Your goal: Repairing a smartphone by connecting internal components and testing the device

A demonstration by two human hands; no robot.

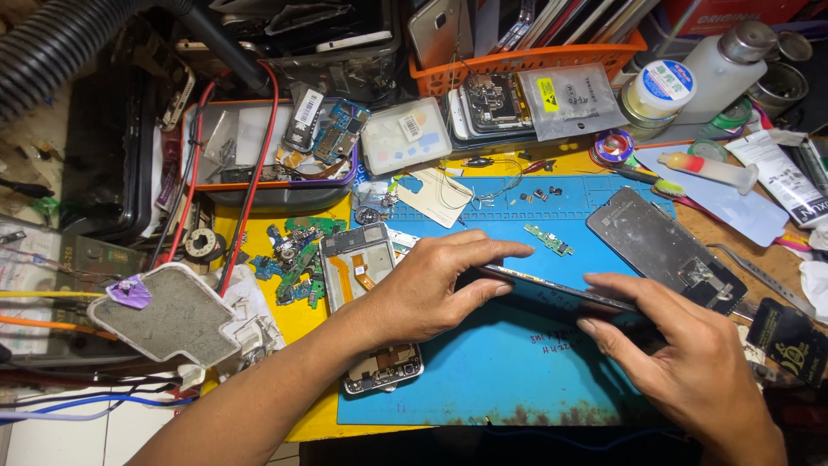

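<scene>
Both my hands hold a thin dark phone [552, 288] edge-on above the blue work mat [500, 380]. My left hand [431, 285] grips its left end, fingers stretched along the top. My right hand [681, 354] pinches the right end with fingertips on the upper edge. An opened phone frame [366, 285] with orange flex cable lies under my left wrist. A grey phone back panel [660, 246] lies on the mat just beyond my right hand. A small green circuit board [549, 239] rests on the mat behind the held phone.
Loose green boards [293, 255] lie on the yellow surface at left. A tray of parts [276, 147], an orange basket [526, 60], a white bottle [720, 65], a jar [660, 91], tweezers [763, 276] and a grey metal mesh pad [168, 315] ring the mat. Wires run along the left edge.
</scene>
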